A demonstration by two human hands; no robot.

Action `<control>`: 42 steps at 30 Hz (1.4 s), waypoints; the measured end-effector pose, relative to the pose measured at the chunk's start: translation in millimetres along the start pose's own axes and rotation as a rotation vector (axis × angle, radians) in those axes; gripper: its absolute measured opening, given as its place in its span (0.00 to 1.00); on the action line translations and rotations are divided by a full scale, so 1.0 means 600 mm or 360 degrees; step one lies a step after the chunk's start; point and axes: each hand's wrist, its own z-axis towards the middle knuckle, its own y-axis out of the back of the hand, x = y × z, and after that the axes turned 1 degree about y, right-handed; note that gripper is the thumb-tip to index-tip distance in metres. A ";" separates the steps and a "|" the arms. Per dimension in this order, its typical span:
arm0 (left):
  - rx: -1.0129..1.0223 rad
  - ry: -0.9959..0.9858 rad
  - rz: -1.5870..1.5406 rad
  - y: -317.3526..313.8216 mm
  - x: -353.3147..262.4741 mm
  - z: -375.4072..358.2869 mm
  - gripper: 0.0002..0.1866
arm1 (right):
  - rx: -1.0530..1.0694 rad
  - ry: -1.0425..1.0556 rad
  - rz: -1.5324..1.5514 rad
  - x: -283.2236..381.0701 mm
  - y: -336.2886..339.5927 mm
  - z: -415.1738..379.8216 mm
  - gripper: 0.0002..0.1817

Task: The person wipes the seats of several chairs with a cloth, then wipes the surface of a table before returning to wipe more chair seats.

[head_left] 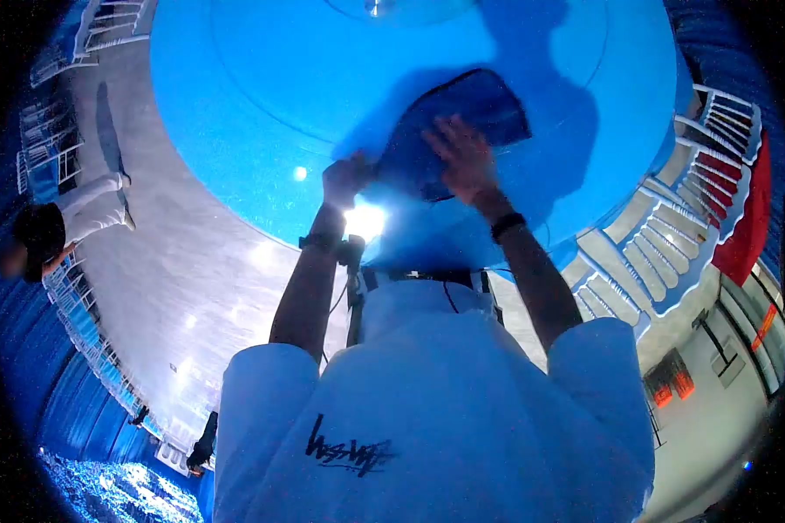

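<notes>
A dark blue cloth [488, 109], with a darker edge, lies partly folded on a round table [235, 131] covered in bright blue. My right hand [464, 157] rests flat on the cloth, its fingers stretched out and apart. At the cloth's near left corner, my left hand [346, 179] is closed, with its fingers bent at the fabric's edge. Shadow hides some of the left fingertips. A dark band circles each wrist.
A bright light [365, 221] glares beside my left wrist. White chairs [658, 253] stand along the table's right side, a red cloth [746, 218] beyond them. On the pale floor at left, a person [70, 218] in white trousers is walking or standing.
</notes>
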 end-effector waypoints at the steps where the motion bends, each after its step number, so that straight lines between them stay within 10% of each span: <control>1: -0.0020 0.0162 -0.0725 0.014 -0.002 -0.005 0.15 | -0.0131 -0.0065 -0.0034 -0.037 0.026 -0.004 0.44; 3: -0.0057 0.0483 -0.2171 0.057 -0.016 -0.018 0.14 | -0.0308 -0.0217 -0.0108 -0.117 0.052 -0.006 0.46; 14: -0.0357 0.0375 -0.1944 0.132 -0.017 0.031 0.12 | -0.0708 -0.0797 -0.0749 -0.337 0.082 0.167 0.39; 17: 0.0037 -0.0006 -0.2493 0.083 0.046 0.038 0.10 | -0.0659 -0.0532 -0.0772 -0.271 0.072 0.220 0.35; 18: -0.0528 0.0429 -0.2313 0.070 -0.033 0.023 0.09 | -0.0673 -0.0444 -0.0626 -0.237 0.068 0.235 0.34; 21: -0.0476 0.0166 -0.2054 0.027 -0.016 0.008 0.08 | -0.0695 -0.0075 -0.0239 -0.137 0.049 0.238 0.33; 26: 0.0076 0.0190 -0.2970 -0.029 0.024 -0.008 0.08 | -0.0345 0.0138 -0.0083 -0.023 0.048 0.154 0.37; 30: 0.0270 0.0080 -0.2482 0.010 0.042 -0.016 0.14 | -0.0001 0.0231 -0.0028 -0.070 0.085 0.074 0.39; 34: -0.0143 0.0531 -0.2193 0.124 0.042 0.003 0.15 | -0.0273 -0.0004 -0.0120 -0.158 0.120 0.002 0.39; 39: -0.0423 -0.0018 -0.2327 0.135 0.051 0.034 0.14 | -0.0605 -0.0608 -0.0206 -0.173 0.033 -0.023 0.36; 42: -0.0397 0.0157 -0.2286 0.073 0.097 0.047 0.07 | -0.0850 -0.0560 -0.0332 -0.047 0.015 0.015 0.35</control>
